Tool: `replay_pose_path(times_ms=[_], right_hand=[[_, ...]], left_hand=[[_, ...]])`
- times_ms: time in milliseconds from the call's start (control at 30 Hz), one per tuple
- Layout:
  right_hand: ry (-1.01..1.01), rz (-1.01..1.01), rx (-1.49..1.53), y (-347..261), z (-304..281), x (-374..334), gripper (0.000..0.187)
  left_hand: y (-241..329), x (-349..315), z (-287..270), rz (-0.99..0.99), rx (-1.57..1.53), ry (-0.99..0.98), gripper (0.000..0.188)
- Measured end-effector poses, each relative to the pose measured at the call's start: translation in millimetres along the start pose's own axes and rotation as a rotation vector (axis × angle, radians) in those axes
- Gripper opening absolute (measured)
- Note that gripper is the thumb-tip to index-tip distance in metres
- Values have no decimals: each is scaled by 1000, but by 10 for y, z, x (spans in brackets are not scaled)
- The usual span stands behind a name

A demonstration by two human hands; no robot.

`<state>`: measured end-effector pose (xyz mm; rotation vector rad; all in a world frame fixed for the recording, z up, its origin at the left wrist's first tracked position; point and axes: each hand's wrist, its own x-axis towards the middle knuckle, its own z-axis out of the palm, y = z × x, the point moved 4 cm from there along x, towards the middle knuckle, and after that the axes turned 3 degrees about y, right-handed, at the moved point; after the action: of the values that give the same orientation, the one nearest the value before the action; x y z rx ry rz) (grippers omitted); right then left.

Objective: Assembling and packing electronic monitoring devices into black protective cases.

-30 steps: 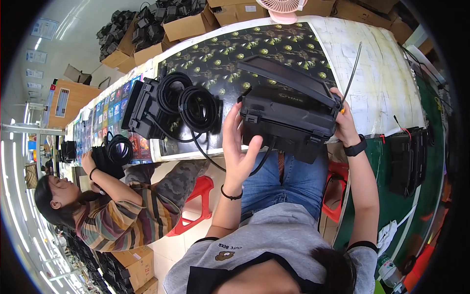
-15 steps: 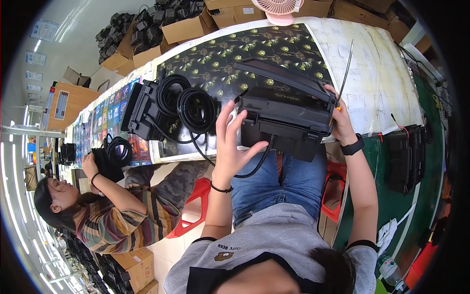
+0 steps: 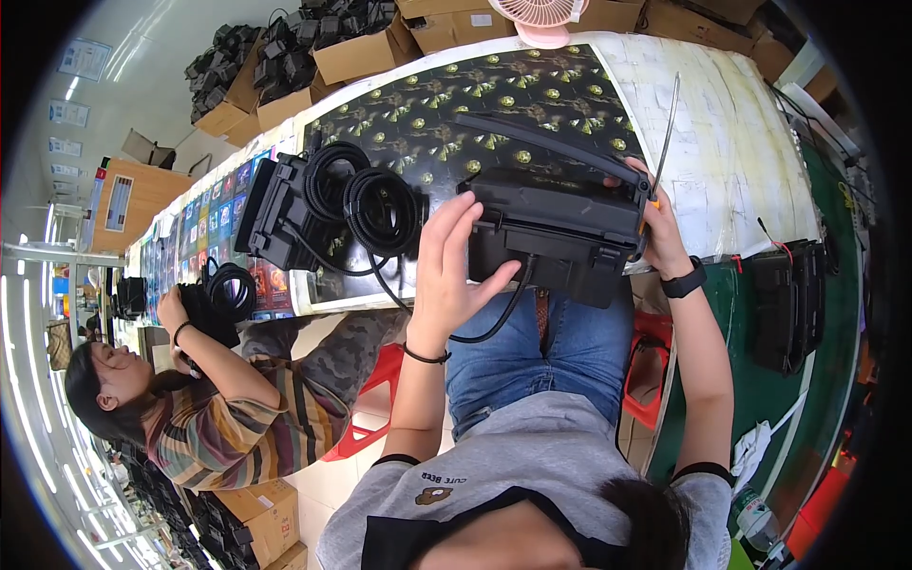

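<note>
A black plastic box-shaped unit (image 3: pixel 560 214) with front latches is propped at the table's near edge, above my lap. A flat black panel (image 3: pixel 541 142) on a hinged bracket stands raised behind it. My left hand (image 3: pixel 451 261) steadies the box's left end, fingers along its corner and thumb against the lower front. At the other end, my right hand (image 3: pixel 662 223) is closed around a long screwdriver (image 3: pixel 673 123), its thin metal shaft pointing up. Orange shows by the palm; the fingertips reach the bracket and are partly hidden. A black cable (image 3: pixel 513 309) runs from the box's underside.
Left of the box lies a similar unit (image 3: pixel 275 214) with a coiled black cable (image 3: pixel 382 214). A co-worker (image 3: pixel 237 408) sits at the left, hands at another black unit. A pink fan (image 3: pixel 543 24) and cardboard boxes (image 3: pixel 366 57) stand behind the table. More black units (image 3: pixel 788 304) sit at the right.
My left fingers have come closer together and lie more firmly on the box's corner. The box and raised panel have tilted slightly, and the screwdriver shaft has shifted a little left.
</note>
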<state>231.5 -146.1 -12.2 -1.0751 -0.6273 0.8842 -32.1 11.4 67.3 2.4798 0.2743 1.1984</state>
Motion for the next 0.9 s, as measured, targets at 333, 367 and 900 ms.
replay_pose_path(times_ms=[333, 367, 900], right_hand=[[28, -54, 38, -41, 96, 23, 56], [19, -60, 42, -31, 82, 26, 57], [23, -42, 23, -47, 119, 28, 56]], left_hand=[[-44, 51, -19, -17, -62, -38, 85], [10, 104, -33, -20, -11, -37, 79], [-12, 301, -75, -75, -114, 20, 34]])
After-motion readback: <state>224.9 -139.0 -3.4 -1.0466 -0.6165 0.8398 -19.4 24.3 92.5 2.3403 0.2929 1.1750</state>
